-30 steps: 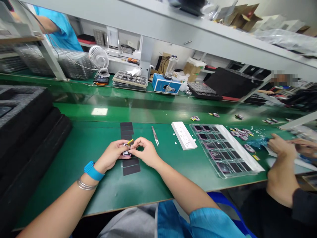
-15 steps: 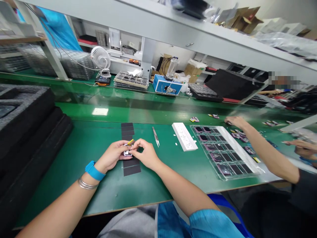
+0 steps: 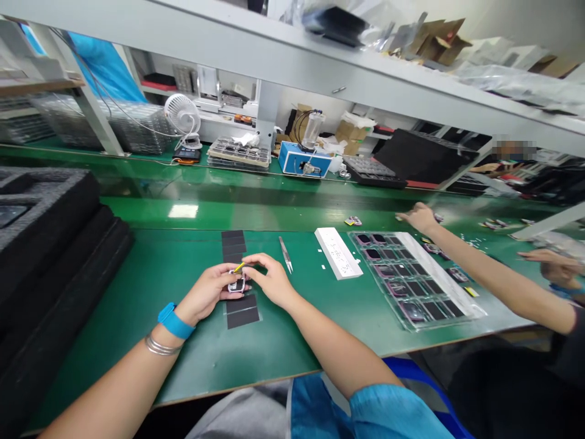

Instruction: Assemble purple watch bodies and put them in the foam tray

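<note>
In the head view, the left hand (image 3: 208, 292) and the right hand (image 3: 269, 281) met just above the green desk (image 3: 173, 268), close to its near edge. The left hand's fingers were closed around a small part (image 3: 236, 284), silver-rimmed with a dark face, gripping it from the left side. The right hand's thumb and forefinger were pinched on a yellow tab (image 3: 238, 267) that stuck up from the top of the part. The left wrist carried a blue wristband (image 3: 175, 321) and a thin bracelet (image 3: 159, 346). Under the hands lay a row of black strips (image 3: 241, 311), running away from the person. Tweezers (image 3: 286, 254) lay just right of the hands, apart from them, and a white block (image 3: 338, 252) sat further right. Beyond that was a clear tray (image 3: 411, 280) with dark parts in its pockets. A co-worker's hand (image 3: 419, 216) rested on the desk past the tray's far corner. Black foam trays (image 3: 46, 244) were stacked at the left.
</note>
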Action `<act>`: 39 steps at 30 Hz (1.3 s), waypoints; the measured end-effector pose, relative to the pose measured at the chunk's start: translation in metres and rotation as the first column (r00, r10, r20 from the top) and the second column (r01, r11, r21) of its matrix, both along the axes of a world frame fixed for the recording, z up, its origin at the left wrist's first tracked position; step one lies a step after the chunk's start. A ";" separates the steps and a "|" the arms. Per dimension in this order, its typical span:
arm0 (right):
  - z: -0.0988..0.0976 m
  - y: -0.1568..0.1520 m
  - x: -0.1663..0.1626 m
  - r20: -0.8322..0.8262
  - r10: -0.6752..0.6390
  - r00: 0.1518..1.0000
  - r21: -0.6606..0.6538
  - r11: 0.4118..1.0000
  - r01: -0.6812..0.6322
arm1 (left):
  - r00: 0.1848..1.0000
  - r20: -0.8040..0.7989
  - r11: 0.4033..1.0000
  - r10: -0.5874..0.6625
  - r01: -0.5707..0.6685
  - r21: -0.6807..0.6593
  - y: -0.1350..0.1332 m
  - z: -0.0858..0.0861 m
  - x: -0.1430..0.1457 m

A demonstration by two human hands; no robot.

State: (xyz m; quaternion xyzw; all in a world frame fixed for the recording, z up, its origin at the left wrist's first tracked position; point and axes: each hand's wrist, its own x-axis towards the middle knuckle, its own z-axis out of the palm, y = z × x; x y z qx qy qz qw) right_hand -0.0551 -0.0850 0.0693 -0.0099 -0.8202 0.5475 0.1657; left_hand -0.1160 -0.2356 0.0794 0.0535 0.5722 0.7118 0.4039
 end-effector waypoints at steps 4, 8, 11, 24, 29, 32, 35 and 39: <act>0.002 -0.003 -0.001 -0.068 -0.056 0.996 0.033 0.998 0.059 | 0.997 0.058 0.996 -0.049 0.044 0.084 -0.002 0.003 -0.001; 0.005 -0.006 0.002 -0.097 -0.093 0.991 0.124 0.987 0.105 | 0.999 0.031 0.996 -0.036 0.033 0.083 -0.001 0.000 0.000; 0.005 -0.008 0.002 -0.111 -0.097 0.989 0.205 0.972 0.118 | 0.999 -0.034 0.999 -0.013 0.014 0.040 0.002 -0.004 0.002; -0.006 -0.010 0.003 -0.331 0.098 0.938 0.604 0.786 0.131 | 0.977 0.184 0.975 0.106 -0.139 0.173 0.001 -0.006 -0.004; -0.009 -0.006 0.001 -0.229 0.096 0.969 0.477 0.879 0.026 | 0.981 0.186 0.968 0.058 -0.101 0.231 -0.001 -0.009 -0.007; -0.013 -0.003 -0.002 -0.092 0.044 0.995 0.143 0.989 -0.031 | 0.998 0.063 0.977 -0.016 0.002 0.213 -0.002 -0.010 -0.006; -0.018 0.000 -0.003 0.095 0.189 0.977 -0.244 0.956 -0.162 | 0.999 -0.002 0.980 -0.035 0.035 0.196 -0.002 -0.011 -0.004; -0.019 -0.004 -0.002 0.145 0.293 0.945 -0.461 0.865 -0.197 | 0.997 -0.058 0.979 -0.042 0.052 0.198 0.000 -0.011 -0.001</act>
